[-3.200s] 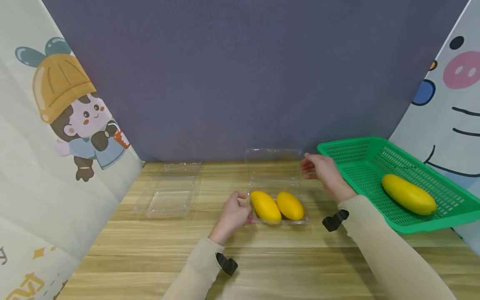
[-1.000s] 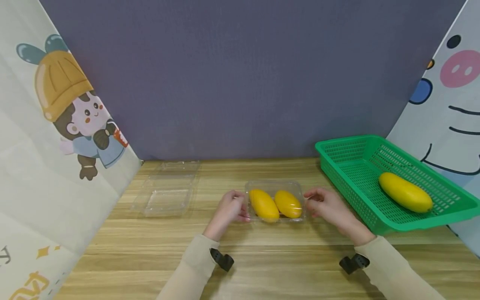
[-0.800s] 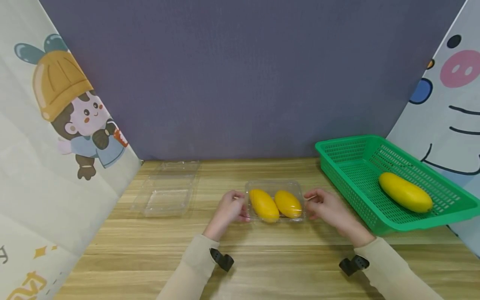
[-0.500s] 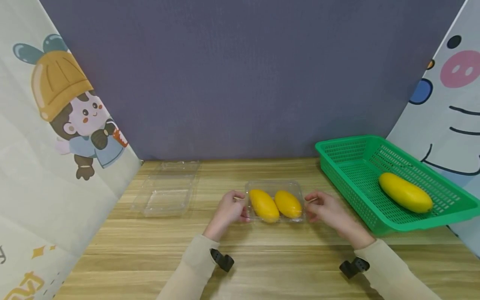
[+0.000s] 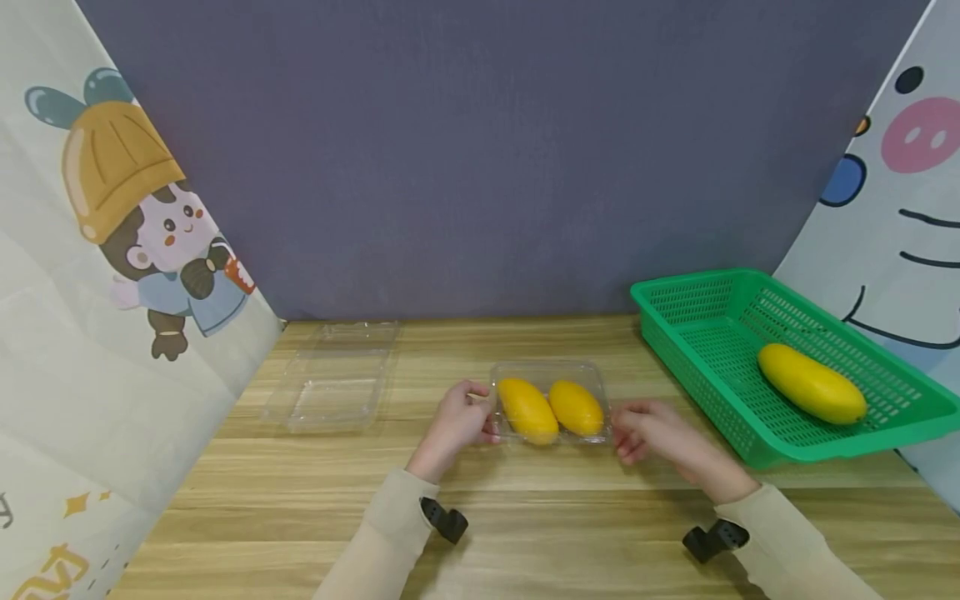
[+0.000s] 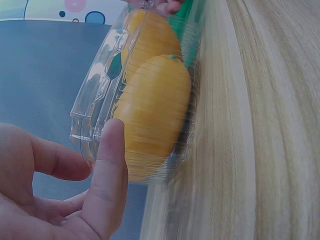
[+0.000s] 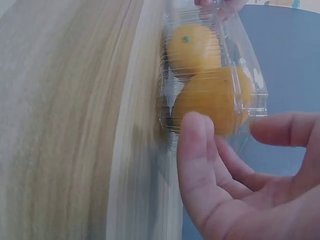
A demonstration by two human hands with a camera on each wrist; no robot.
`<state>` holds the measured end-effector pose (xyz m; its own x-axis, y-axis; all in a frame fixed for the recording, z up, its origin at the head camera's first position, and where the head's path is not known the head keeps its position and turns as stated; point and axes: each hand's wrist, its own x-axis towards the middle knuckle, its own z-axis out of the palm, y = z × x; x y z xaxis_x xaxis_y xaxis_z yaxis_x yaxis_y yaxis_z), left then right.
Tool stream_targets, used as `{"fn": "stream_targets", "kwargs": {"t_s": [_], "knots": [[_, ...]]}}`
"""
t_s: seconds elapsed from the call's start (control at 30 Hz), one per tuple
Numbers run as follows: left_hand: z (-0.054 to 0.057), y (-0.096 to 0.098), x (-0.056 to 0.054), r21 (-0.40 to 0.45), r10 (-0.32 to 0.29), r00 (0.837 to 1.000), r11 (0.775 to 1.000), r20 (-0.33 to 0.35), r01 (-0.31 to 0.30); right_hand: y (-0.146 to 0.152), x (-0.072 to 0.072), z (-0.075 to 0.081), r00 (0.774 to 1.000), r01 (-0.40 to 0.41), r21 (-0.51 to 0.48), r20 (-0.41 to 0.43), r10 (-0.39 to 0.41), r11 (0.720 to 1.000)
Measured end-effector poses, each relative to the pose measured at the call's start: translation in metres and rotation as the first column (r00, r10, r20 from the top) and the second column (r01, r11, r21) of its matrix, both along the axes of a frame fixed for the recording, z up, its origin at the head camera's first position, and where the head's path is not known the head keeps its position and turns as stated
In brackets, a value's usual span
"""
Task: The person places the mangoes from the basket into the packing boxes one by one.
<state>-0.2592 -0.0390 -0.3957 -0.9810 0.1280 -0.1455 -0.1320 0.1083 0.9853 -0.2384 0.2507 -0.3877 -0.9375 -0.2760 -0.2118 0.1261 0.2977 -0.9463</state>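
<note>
A clear plastic clamshell box (image 5: 547, 369) lies on the table with its lid down over two yellow mangoes, the left mango (image 5: 528, 411) and the right mango (image 5: 576, 408). My left hand (image 5: 459, 417) pinches the box's left edge; in the left wrist view one fingertip (image 6: 112, 132) lies against the side wall. At the near right corner, my right hand (image 5: 651, 429) holds the rim between thumb and fingers. The right wrist view shows the fingertips (image 7: 195, 127) close against the box's side. Whether the lid is fully latched cannot be told.
A second clear box (image 5: 333, 400) lies open on the left of the wooden table (image 5: 525, 533). On the right, a green basket (image 5: 705, 383) holds a long yellow fruit (image 5: 810, 383). A grey panel (image 5: 480, 167) stands behind.
The raised lid has come down over the mangoes since the oldest frame. My right hand came from the lid to the box's right edge, then slid slightly nearer. My left hand stayed at the left edge.
</note>
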Motion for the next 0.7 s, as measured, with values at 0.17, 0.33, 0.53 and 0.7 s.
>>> {"fn": "stream_targets", "kwargs": {"t_s": [0.17, 0.33, 0.53, 0.7], "knots": [[0.0014, -0.0009, 0.0012, -0.007, -0.007, 1.000, 1.000, -0.001, 0.007, 0.0032, 0.0016, -0.0010, 0.992, -0.102, -0.036, 0.066, 0.105, 0.994], [0.0013, -0.0010, 0.0020, -0.011, -0.004, 1.000, 1.000, -0.003, 0.004, 0.0032, 0.0015, -0.0041, 0.985, -0.124, -0.065, 0.114, 0.131, 0.990], [-0.0001, 0.0000, 0.0016, -0.007, 0.001, 1.000, 1.000, -0.006, -0.001, 0.0008, -0.0012, -0.0075, 0.981, -0.112, -0.064, 0.149, 0.121, 0.992], [0.0000, 0.0001, 0.0010, -0.011, 0.002, 1.000, 1.000, -0.005, -0.002, 0.0013, -0.0049, -0.0089, 0.982, -0.110, -0.081, 0.147, 0.121, 0.991]]}}
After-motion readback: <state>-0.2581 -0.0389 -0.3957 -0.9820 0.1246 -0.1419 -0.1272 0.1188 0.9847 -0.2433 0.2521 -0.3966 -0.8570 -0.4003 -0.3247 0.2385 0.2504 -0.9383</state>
